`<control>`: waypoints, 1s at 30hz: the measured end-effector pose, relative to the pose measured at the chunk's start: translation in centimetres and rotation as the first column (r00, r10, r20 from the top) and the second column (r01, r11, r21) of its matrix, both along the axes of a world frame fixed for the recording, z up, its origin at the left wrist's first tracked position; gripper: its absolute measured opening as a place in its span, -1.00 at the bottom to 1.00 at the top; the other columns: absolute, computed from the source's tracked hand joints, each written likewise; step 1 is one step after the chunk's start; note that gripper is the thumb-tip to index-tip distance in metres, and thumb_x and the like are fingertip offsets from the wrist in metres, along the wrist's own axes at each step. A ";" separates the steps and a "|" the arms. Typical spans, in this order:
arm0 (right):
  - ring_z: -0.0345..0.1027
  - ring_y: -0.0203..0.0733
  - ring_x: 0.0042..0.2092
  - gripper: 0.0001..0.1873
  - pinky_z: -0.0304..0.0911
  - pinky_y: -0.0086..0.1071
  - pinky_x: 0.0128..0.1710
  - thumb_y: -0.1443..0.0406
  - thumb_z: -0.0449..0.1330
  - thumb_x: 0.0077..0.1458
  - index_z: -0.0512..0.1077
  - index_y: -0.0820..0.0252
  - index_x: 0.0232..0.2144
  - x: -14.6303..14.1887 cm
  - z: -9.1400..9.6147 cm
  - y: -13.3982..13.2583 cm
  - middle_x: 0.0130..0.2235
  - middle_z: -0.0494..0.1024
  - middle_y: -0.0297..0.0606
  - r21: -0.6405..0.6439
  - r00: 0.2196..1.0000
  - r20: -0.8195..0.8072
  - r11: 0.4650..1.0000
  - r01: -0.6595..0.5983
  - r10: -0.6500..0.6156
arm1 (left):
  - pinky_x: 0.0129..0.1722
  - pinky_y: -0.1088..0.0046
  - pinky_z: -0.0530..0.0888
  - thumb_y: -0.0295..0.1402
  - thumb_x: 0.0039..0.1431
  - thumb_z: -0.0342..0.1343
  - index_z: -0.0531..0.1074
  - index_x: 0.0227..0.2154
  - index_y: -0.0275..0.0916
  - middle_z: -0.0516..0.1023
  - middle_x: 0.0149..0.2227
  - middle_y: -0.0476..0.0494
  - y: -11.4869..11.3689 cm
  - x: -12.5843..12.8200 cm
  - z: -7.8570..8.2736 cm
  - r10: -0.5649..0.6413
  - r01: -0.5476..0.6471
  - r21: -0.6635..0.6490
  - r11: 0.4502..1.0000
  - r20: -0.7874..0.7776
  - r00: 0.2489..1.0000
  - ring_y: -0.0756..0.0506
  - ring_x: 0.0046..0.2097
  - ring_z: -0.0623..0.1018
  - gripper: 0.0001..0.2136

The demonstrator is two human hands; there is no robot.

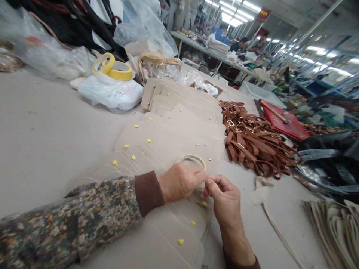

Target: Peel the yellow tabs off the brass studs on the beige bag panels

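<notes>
My left hand [181, 182] is closed around the near side of a thin roll of yellow tape [191, 158] that rests on overlapping beige leather panels [174, 138]. My right hand [224, 200] sits just to its right, fingers pinched together close to the left fingertips; what they pinch is too small to make out. Small yellow tape bits [180, 241] dot the panels near my wrists and further left. My left arm wears a flowered sleeve with a brown cuff.
A heap of brown leather straps [252, 142] lies right of the panels. Two yellow tape rolls [113, 67] rest on a white plastic bag at the back. A red board [283, 119], dark bags and stacked beige pieces [336, 228] fill the right side. People work at a far table.
</notes>
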State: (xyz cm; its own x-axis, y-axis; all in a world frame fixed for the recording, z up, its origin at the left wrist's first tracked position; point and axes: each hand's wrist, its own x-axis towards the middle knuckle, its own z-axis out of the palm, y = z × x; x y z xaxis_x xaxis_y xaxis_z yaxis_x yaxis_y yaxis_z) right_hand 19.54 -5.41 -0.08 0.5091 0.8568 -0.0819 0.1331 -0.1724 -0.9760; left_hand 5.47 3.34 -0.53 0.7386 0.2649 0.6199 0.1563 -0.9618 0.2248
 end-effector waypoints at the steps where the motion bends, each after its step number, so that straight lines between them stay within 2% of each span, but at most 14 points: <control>1: 0.29 -0.36 -0.63 -0.78 0.25 -0.50 -0.60 0.18 0.30 -0.10 0.43 0.22 -0.56 0.4 -0.3 0.1 -0.67 0.42 -0.43 -0.011 0.999 -0.011 0.999 0.034 -0.034 | -0.52 0.46 0.20 -0.50 0.29 -0.20 0.27 -0.41 -0.23 0.35 -0.52 0.01 -0.2 0.0 0.0 -0.010 0.010 0.006 1.000 0.013 1.000 -0.01 -0.51 0.35 -0.80; 4: 0.27 -0.38 -0.63 -0.73 0.26 -0.51 -0.60 0.16 0.35 -0.16 0.42 0.23 -0.59 2.4 -1.1 0.0 -0.67 0.41 -0.43 -0.060 0.991 -0.076 0.993 0.103 -0.108 | -0.52 0.46 0.22 -0.52 0.29 -0.20 0.28 -0.39 -0.24 0.36 -0.51 0.00 -0.6 -0.2 0.1 -0.013 0.013 0.020 1.000 -0.029 0.999 -0.01 -0.50 0.35 -0.80; 8: 0.34 -0.34 -0.60 -0.62 0.30 -0.49 -0.58 0.08 0.41 -0.22 0.47 0.28 -0.50 5.1 -1.5 -0.8 -0.60 0.48 -0.34 -0.219 0.991 -0.132 0.976 -0.013 -0.016 | -0.48 0.47 0.28 -0.52 0.30 -0.11 0.29 -0.37 -0.26 0.39 -0.47 -0.04 -0.5 -0.1 -0.1 0.041 -0.039 0.013 0.999 -0.289 0.956 -0.04 -0.43 0.39 -0.85; 12: 0.37 -0.30 -0.56 -0.57 0.36 -0.44 -0.52 0.02 0.39 -0.21 0.50 0.28 -0.48 5.3 -1.6 -1.2 -0.57 0.51 -0.29 -0.255 0.998 -0.057 0.966 -0.046 0.033 | -0.42 0.43 0.35 -0.49 0.28 -0.03 0.33 -0.33 -0.25 0.43 -0.35 -0.12 -0.1 0.0 -0.3 0.069 -0.101 -0.047 0.994 -0.450 0.890 -0.11 -0.30 0.43 -0.91; 19: 0.32 -0.30 -0.56 -0.59 0.33 -0.44 -0.55 -0.03 0.25 -0.05 0.49 0.24 -0.47 4.3 -1.8 -1.0 -0.60 0.45 -0.35 -0.304 0.963 0.212 0.948 -0.099 0.168 | -0.36 0.37 0.39 -0.46 0.29 -0.02 0.36 -0.31 -0.26 0.43 -0.31 -0.16 0.0 -0.1 0.0 0.064 -0.119 -0.080 0.990 -0.501 0.863 -0.16 -0.25 0.42 -0.91; 25: 0.29 -0.31 -0.60 -0.68 0.24 -0.46 -0.57 0.07 0.16 0.05 0.51 0.20 -0.48 3.8 -1.6 -0.8 -0.61 0.47 -0.37 -0.280 0.805 0.543 0.955 -0.095 0.239 | -0.36 0.36 0.37 -0.46 0.29 -0.04 0.36 -0.31 -0.25 0.42 -0.30 -0.16 0.0 0.1 -0.1 0.059 -0.123 -0.095 0.988 -0.500 0.864 -0.16 -0.24 0.41 -0.90; 27: 0.31 -0.29 -0.60 -0.71 0.24 -0.45 -0.57 0.10 0.15 0.05 0.51 0.18 -0.48 3.7 -1.7 -0.6 -0.61 0.49 -0.35 -0.268 0.773 0.590 0.960 -0.086 0.234 | -0.36 0.37 0.37 -0.47 0.29 -0.05 0.36 -0.31 -0.26 0.42 -0.30 -0.16 0.0 0.1 -0.1 0.057 -0.122 -0.097 0.988 -0.507 0.860 -0.16 -0.25 0.41 -0.90; 30: 0.35 -0.25 -0.62 -0.70 0.27 -0.43 -0.57 0.10 0.19 0.02 0.50 0.19 -0.32 3.6 -1.8 -0.6 -0.62 0.49 -0.38 -0.264 0.802 0.570 0.964 -0.029 0.180 | -0.38 0.36 0.37 -0.49 0.28 -0.05 0.36 -0.31 -0.26 0.42 -0.30 -0.16 0.0 0.1 -0.1 0.064 -0.129 -0.094 0.987 -0.508 0.859 -0.16 -0.25 0.42 -0.90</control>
